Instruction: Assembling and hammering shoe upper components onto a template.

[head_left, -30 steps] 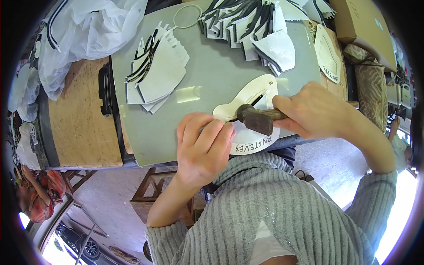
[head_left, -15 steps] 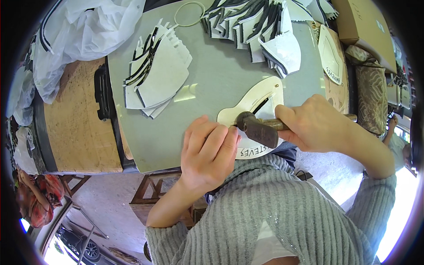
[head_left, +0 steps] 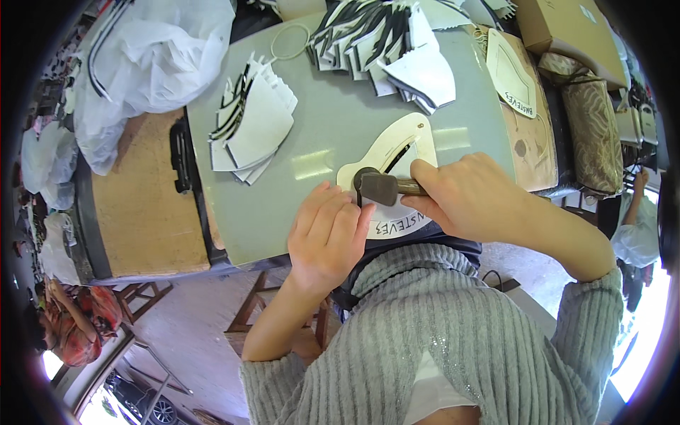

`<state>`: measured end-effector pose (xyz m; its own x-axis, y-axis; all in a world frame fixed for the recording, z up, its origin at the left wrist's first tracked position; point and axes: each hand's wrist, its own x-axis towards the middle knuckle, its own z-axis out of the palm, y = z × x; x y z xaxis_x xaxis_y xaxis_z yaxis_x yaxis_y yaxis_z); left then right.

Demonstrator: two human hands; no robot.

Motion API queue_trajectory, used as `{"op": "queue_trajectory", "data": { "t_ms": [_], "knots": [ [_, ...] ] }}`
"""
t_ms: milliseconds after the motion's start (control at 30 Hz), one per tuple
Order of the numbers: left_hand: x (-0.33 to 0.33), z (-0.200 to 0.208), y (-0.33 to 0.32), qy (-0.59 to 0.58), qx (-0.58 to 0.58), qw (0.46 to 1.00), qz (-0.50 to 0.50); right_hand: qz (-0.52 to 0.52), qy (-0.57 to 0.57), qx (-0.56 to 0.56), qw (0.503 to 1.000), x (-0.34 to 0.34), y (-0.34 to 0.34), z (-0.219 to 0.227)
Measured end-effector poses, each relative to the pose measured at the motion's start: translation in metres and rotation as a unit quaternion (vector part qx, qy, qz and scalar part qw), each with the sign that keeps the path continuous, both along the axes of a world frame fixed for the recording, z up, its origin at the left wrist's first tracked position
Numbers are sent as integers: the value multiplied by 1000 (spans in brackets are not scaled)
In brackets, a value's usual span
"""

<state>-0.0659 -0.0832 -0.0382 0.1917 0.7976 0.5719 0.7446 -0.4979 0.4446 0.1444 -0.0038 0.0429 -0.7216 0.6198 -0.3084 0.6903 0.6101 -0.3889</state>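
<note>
My right hand [head_left: 473, 197] is closed round the wooden handle of a hammer [head_left: 379, 189]. The dark hammer head is over the left part of a cream template [head_left: 407, 127] with lettering, near my left fingertips. A black strip [head_left: 399, 157] shows in a slot of the template, with white material inside its outline. My left hand [head_left: 324, 237] lies at the template's left edge, fingers close together and thumb pressed near them. Whatever those fingers pinch is hidden. Under the template is the grey-green board [head_left: 262, 219].
Stacks of white pieces with black trim lie left [head_left: 265, 131] and far [head_left: 425, 74]. A second cream template [head_left: 504, 67], cardboard box [head_left: 567, 32] and patterned pouch [head_left: 591, 134] stand right. Left are a white plastic bag [head_left: 159, 64] and black case [head_left: 182, 156]. Other people appear at both sides.
The hammer head has turned more level and shifted left toward my left fingertips, still in my right hand. My left hand stays by the template. The whole view has shifted slightly.
</note>
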Motion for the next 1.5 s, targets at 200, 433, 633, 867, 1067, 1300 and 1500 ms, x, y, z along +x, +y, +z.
{"op": "queue_trajectory", "data": {
  "t_ms": [200,433,633,867,1067,1300,1500],
  "knots": [
    [0,1,-19,0,-12,1000,29,-27,79,26,996,-4,-11,1],
    [3,-4,-25,-33,-32,998,37,-35,91,45,994,-3,-12,14],
    [4,1,-19,21,-33,999,30,-45,74,-2,996,3,-6,-13],
    [2,10,-18,63,-84,994,27,-29,13,-3,999,16,-2,2],
    [3,8,-16,64,-82,994,22,0,2,-1,1000,11,-1,6],
    [2,-12,-17,-13,5,1000,18,-16,18,35,999,-10,-14,1],
    [0,-20,-21,-26,26,999,12,-77,114,62,989,-6,-16,0]
  ]
}}
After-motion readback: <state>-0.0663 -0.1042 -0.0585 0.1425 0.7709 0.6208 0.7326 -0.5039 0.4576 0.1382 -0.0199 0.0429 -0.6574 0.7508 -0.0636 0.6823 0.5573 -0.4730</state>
